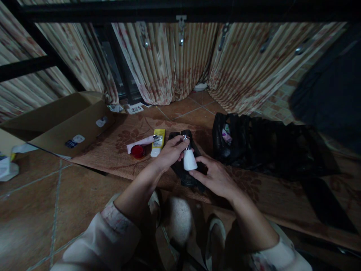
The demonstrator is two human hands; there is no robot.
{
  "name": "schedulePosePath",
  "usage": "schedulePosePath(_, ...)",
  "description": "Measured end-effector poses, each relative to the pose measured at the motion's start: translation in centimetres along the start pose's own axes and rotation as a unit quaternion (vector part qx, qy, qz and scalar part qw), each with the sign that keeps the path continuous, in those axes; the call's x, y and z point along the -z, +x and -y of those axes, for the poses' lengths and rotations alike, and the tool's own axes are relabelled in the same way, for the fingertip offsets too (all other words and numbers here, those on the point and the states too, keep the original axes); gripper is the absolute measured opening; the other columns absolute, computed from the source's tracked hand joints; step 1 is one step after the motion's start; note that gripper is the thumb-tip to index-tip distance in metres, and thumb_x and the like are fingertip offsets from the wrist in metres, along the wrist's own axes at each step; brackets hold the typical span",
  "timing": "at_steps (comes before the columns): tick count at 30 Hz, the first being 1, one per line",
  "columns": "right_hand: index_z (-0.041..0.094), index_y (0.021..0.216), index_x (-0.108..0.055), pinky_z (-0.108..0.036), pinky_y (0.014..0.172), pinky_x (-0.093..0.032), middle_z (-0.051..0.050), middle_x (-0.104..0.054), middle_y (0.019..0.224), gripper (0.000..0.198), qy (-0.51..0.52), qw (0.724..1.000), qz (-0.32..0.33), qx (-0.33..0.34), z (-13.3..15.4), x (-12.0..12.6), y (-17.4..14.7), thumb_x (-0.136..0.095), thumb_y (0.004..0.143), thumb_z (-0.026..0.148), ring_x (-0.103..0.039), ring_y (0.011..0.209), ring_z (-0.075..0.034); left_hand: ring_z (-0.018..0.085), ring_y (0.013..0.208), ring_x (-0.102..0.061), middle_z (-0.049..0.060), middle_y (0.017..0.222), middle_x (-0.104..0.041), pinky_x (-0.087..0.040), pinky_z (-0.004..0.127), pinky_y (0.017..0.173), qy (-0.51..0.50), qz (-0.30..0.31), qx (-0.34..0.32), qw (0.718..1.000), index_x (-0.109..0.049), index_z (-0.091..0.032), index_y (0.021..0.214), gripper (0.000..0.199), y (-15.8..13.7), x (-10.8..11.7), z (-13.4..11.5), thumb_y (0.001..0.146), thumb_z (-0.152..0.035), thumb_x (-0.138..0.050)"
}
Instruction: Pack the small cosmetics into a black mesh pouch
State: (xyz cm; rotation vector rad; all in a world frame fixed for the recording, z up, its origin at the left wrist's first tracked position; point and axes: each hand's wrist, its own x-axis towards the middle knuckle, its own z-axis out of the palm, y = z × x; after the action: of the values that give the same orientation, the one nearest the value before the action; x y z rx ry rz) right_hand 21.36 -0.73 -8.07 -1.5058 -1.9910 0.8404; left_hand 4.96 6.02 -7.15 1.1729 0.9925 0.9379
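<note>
A white bottle (190, 161) with a shiny silver top is held between my hands, its wide base tilted toward me. The fingers of my left hand (170, 149) are closed round the silver top. My right hand (216, 175) grips the lower body between thumb and fingers. Under the bottle lies a folded black item (184, 180), perhaps a plastic bag; its kind is unclear. Left of my left hand are a yellow and white tube (158, 142), a pale pink tube (142, 143) with a silver cap, and a round red container (137, 151).
A patterned brown cloth (124, 130) covers the low surface. An open cardboard box (70, 131) stands at left, and a filled black plastic bag (265, 145) lies at right. Striped curtains (169, 64) hang behind a dark metal bar (158, 11). A slipper (216, 237) shows below.
</note>
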Motion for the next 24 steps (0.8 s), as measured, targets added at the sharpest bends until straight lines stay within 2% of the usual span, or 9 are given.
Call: schedulePosePath(24, 0.022, 0.099, -0.062, -0.024, 0.055, -0.036, 0.000, -0.063, 0.085, 0.022, -0.001, 1.000, 0.002, -0.002, 0.08, 0.00, -0.02, -0.062, 0.081, 0.035, -0.050, 0.060, -0.012, 0.003, 0.038, -0.042, 0.001, 0.065, -0.066, -0.030, 0.016, 0.037, -0.006, -0.005, 0.001, 1.000, -0.060, -0.015, 0.093, 0.020, -0.18, -0.06, -0.20, 0.085, -0.033, -0.058)
